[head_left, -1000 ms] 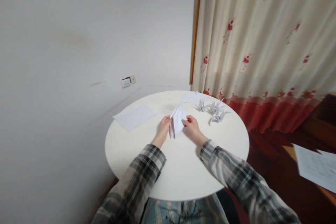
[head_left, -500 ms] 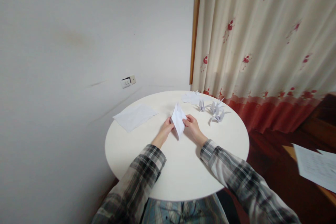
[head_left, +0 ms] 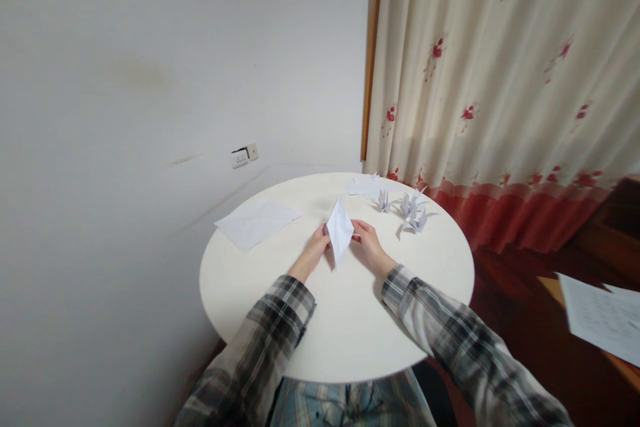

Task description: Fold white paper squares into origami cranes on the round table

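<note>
Both my hands hold a folded white paper piece (head_left: 339,230), a narrow diamond shape, just above the round white table (head_left: 345,327). My left hand (head_left: 316,248) pinches its left edge with closed fingers. On the other side my right hand (head_left: 365,241) grips the right edge, fingers closed too. Several finished white paper cranes (head_left: 411,210) stand on the table beyond my right hand.
A flat white sheet (head_left: 257,221) lies at the table's left rear. More white paper (head_left: 365,185) lies at the far edge. A wall with a socket (head_left: 244,155) is left, a flowered curtain (head_left: 500,93) behind, and papers (head_left: 600,317) on a wooden surface at right.
The paper piece has been pressed narrower, from a wider open shape into a slim diamond. Both hands have drawn slightly closer together and stayed in the same spot.
</note>
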{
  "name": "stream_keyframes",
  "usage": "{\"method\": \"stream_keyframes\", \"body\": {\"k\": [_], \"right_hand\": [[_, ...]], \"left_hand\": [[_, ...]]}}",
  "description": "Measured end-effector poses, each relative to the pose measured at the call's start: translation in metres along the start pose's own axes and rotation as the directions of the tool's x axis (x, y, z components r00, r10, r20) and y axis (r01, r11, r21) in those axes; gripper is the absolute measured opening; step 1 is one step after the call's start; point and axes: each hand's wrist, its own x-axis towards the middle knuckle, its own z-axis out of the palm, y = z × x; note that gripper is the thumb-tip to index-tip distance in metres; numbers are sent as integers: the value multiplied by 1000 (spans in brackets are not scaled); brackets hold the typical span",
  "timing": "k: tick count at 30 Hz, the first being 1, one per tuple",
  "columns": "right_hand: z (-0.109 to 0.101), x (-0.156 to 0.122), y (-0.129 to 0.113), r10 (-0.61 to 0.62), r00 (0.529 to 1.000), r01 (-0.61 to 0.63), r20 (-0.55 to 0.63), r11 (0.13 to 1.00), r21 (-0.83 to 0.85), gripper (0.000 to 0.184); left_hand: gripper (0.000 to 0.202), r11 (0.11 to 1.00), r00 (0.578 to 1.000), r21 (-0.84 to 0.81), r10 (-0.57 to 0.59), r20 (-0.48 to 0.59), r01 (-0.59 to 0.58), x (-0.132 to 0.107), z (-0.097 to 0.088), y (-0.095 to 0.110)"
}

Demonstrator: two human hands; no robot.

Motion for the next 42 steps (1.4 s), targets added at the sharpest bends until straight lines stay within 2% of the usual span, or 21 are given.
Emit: {"method": "stream_keyframes", "body": {"k": [6,11,20,23,27,33,36,42], "right_hand": [[1,-1,1,66,997,-67,38,997,26,16],[0,2,7,76,994,-78,78,997,26,16],[0,2,10,69,996,-72,50,996,57,13],[1,0,6,77,995,-81,69,995,66,18],[1,-2,3,85,991,-92,104,994,64,20],[3,-6,1,64,984,-73,165,996,50,21],[5,-8,0,43,983,-48,179,998,27,20],[6,-10,-4,52,981,-60,189,998,35,18]], "left_hand": [[38,999,995,-34,-11,97,14,-6,5,5],[42,998,993,-63,-19,119,27,-11,9,7],[51,990,994,-137,-17,105,32,-7,4,2],[47,985,991,-167,-20,134,43,-7,4,6],[32,969,984,-235,-39,176,81,-11,5,13],[18,957,990,-267,-90,109,117,-8,6,12],[20,963,992,-240,-104,76,119,-3,4,6],[26,958,987,-246,-125,100,146,1,1,0]]}}
